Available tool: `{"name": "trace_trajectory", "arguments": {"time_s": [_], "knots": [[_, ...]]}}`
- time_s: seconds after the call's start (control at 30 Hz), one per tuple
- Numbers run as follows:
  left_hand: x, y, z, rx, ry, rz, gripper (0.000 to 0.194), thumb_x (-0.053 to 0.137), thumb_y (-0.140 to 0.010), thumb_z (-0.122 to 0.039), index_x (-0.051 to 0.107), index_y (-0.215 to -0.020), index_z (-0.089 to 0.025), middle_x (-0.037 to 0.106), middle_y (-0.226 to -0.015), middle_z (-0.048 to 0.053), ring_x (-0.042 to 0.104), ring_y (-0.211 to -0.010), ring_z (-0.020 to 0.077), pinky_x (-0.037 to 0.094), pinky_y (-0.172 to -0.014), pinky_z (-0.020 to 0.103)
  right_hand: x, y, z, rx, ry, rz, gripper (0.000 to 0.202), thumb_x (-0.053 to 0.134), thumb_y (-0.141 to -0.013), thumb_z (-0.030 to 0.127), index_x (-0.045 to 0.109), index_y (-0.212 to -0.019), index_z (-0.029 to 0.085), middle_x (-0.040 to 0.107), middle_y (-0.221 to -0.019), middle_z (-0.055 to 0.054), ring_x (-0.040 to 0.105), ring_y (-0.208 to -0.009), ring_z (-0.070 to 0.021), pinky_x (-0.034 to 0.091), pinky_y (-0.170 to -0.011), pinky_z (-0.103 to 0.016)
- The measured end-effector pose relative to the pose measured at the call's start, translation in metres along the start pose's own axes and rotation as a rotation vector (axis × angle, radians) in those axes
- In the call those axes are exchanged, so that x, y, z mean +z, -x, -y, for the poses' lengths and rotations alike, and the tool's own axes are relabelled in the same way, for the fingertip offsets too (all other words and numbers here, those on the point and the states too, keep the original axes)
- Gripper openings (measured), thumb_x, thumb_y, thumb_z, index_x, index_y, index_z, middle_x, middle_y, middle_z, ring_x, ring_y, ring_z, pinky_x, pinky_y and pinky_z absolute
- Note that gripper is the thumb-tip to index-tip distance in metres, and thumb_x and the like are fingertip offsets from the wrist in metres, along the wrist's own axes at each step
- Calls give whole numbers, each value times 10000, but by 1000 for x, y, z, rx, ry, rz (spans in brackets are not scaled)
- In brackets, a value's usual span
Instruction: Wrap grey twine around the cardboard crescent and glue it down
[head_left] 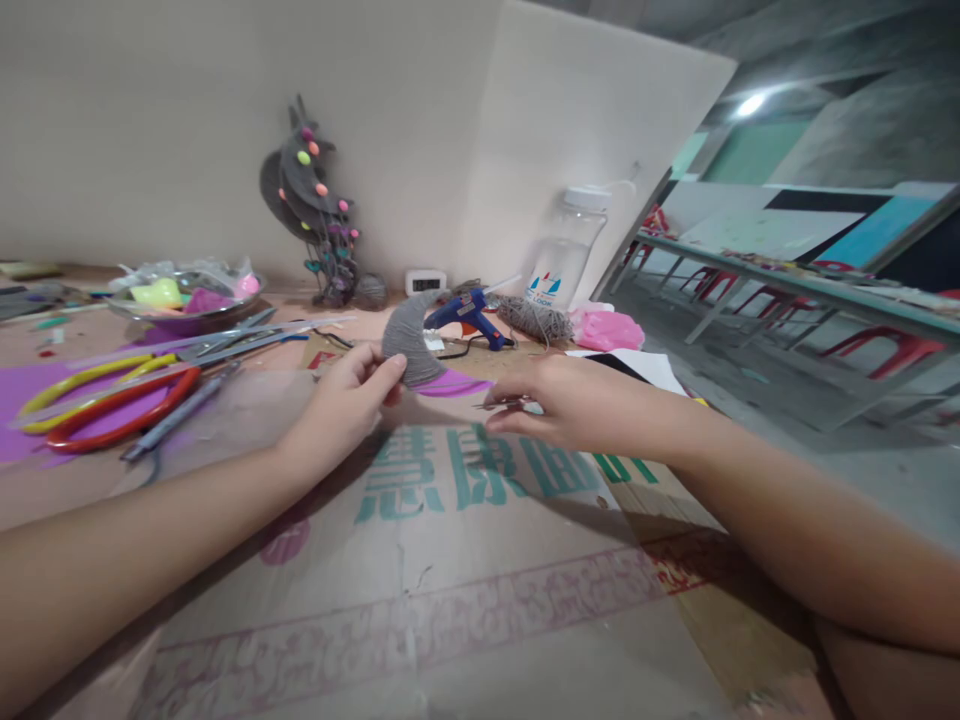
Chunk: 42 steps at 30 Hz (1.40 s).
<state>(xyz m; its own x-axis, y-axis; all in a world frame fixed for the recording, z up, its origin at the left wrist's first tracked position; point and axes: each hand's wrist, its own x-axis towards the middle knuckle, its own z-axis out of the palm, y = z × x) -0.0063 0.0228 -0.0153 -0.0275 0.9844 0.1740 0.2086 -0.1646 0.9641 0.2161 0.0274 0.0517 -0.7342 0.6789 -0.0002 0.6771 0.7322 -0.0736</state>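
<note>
My left hand pinches the edge of a crescent moon shape between thumb and fingers, holding it up above the cardboard. Grey yarn is wound closely over most of the crescent, while its lower right tip shows bare purple. Beside that tip is my right hand, its fingers bent and closed round a small greyish thing that they mostly hide; I cannot make out its kind. Just behind the crescent lies a blue hot glue gun. A ball of grey yarn rests to its right.
Printed cardboard covers the table. Scissors with red and yellow handles and a metal dish of coloured pieces are at left. Behind stand a decorated grey moon, a small digital clock and a water bottle. A pink bundle lies at right.
</note>
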Motion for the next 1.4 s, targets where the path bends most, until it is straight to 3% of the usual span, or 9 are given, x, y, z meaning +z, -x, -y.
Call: {"name": "trace_trajectory", "arguments": {"time_s": [0.13, 0.3, 0.57, 0.7, 0.83, 1.0, 1.07, 1.23, 1.4], "knots": [[0, -2, 2, 15, 36, -16, 161, 528, -822, -324, 508, -750, -181, 532, -622, -36, 463, -533, 93, 344, -500, 209, -11, 3, -8, 12, -128, 5, 349, 492, -841, 461, 649, -1035, 218, 669, -961, -51, 594, -811, -176, 397, -667, -258], [-1, -1, 1, 92, 24, 2, 115, 541, -813, -294, 535, -807, -179, 533, -654, -31, 487, -599, 110, 367, -560, 220, -18, 2, -23, 27, -257, 132, 363, 436, -863, 470, 645, -1039, 231, 683, -849, -14, 599, -695, -140, 395, -604, -239], [2, 1, -2, 79, 41, 9, 110, 533, -799, -295, 536, -785, -186, 525, -627, -35, 485, -602, 121, 368, -560, 224, 20, -17, -33, 197, -156, -185, 542, 627, -743, 454, 528, -1226, 228, 652, -810, -22, 559, -651, -138, 349, -568, -230], [3, 0, 0, 9, 106, 4, 92, 546, -760, -289, 533, -738, -201, 518, -585, -46, 483, -556, 122, 364, -528, 225, 28, -22, -31, 168, -196, -198, 287, 515, -837, 374, 658, -1019, 203, 651, -752, -23, 539, -628, -124, 335, -569, -230], [2, -1, 0, -55, 129, -35, 90, 540, -731, -254, 516, -667, -195, 496, -521, -51, 459, -496, 111, 336, -475, 215, 10, -14, -28, 194, -183, -321, 263, 479, -855, 362, 661, -885, 174, 649, -747, -23, 541, -646, -123, 327, -570, -229], [2, -2, -2, -75, 134, -91, 116, 553, -740, -274, 502, -685, -186, 514, -524, -50, 454, -488, 107, 344, -483, 217, -21, 1, -19, 58, -318, -36, 291, 514, -831, 423, 662, -959, 208, 676, -869, -14, 596, -749, -141, 398, -635, -231], [2, -2, -2, -58, 139, -85, 124, 558, -741, -282, 501, -683, -188, 524, -540, -47, 469, -518, 112, 358, -509, 219, -25, 2, -20, 47, -334, -82, 350, 480, -848, 452, 632, -1063, 220, 664, -1004, -25, 603, -858, -160, 427, -714, -250], [4, -2, -2, -69, 154, -42, 127, 570, -731, -313, 517, -731, -198, 516, -557, -52, 468, -515, 116, 351, -494, 224, -1, -12, -37, 123, -300, -342, 408, 329, -927, 375, 534, -1228, 191, 564, -1257, -75, 518, -1144, -196, 387, -956, -347], [4, 0, -4, -83, 120, -22, 167, 579, -717, -354, 521, -720, -198, 509, -559, -55, 472, -491, 114, 364, -484, 229, 23, -25, -46, 82, -293, -114, 379, 391, -895, 325, 572, -1201, 194, 595, -1221, -65, 561, -1084, -183, 418, -914, -302]]}}
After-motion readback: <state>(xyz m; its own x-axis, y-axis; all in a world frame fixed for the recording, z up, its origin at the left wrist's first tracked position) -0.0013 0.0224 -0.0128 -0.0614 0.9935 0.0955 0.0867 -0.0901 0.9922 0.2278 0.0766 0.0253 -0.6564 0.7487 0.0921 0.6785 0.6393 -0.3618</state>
